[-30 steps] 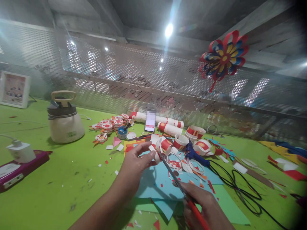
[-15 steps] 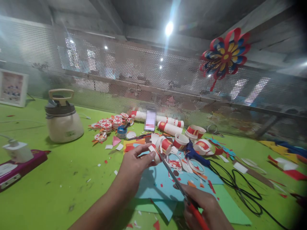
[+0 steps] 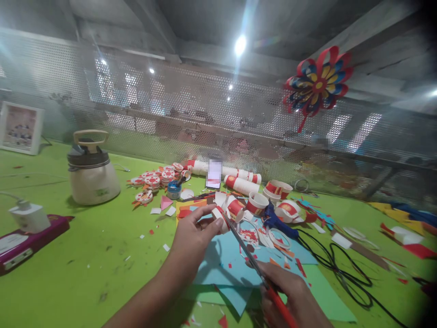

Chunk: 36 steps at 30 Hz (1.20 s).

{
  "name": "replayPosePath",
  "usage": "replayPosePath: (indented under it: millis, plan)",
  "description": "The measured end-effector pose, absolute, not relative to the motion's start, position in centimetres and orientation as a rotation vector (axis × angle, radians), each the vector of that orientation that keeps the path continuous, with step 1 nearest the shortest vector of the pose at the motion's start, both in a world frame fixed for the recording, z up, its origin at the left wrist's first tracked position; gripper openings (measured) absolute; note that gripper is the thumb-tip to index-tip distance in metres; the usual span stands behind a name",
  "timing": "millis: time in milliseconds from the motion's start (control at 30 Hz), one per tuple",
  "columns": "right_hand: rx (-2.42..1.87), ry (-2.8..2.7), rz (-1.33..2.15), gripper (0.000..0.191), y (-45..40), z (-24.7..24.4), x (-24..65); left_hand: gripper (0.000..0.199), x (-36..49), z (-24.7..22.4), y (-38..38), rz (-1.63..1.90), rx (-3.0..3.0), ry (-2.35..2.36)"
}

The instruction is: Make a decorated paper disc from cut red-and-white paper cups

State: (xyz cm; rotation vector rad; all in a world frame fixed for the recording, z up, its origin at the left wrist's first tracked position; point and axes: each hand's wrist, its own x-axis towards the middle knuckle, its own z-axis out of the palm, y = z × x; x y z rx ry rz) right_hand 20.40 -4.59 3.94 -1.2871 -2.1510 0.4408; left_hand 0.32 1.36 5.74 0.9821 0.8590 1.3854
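Between the thumb and fingers of my left hand (image 3: 196, 237) is a small white and red piece of paper cup (image 3: 220, 219). My right hand (image 3: 290, 291) grips a pair of scissors (image 3: 251, 257) with red handles. Their long blades point up and left, and the tips meet the right edge of the cup piece; whether they are cutting into it I cannot tell. Beneath both hands lie light blue paper sheets (image 3: 218, 259) strewn with red, white and orange scraps. Just beyond the cup piece stand red and white paper cups (image 3: 256, 202), some cut.
A blue glue gun (image 3: 278, 222) trails a black cable (image 3: 341, 269) on the right. Behind are a phone (image 3: 214, 175), stacked cups (image 3: 241, 184), a blue jar (image 3: 174, 190) and several small paper turtles (image 3: 151, 181). A kettle-like pot (image 3: 94, 177) and purple power strip (image 3: 37, 241) stand left.
The view has shifted slightly. My left hand still pinches the cup piece, and the scissors stay at its edge with hardly any movement.
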Motion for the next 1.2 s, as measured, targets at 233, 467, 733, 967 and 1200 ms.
replayPosePath:
  millis: [233,467,733,967,1200]
  plan:
    - [-1.318,-2.068,0.360,0.041,-4.6,3.3,20.3,0.054,0.3,5.7,1.3,1.371,0.974,0.856]
    - [-1.303,-2.058,0.349,0.040,-4.5,2.9,20.1,0.052,0.3,5.8,1.2,1.357,0.912,0.850]
    - [-1.308,-2.116,0.411,0.041,-4.4,3.1,20.5,0.047,0.1,6.4,1.4,1.366,0.820,0.779]
    - [-1.300,-2.093,0.489,0.037,-4.2,3.1,20.6,0.056,-0.2,6.4,1.6,1.361,0.866,0.820]
    - [-1.310,-2.054,0.389,0.044,-4.0,2.5,20.8,0.044,0.2,6.4,1.4,1.381,0.877,0.829]
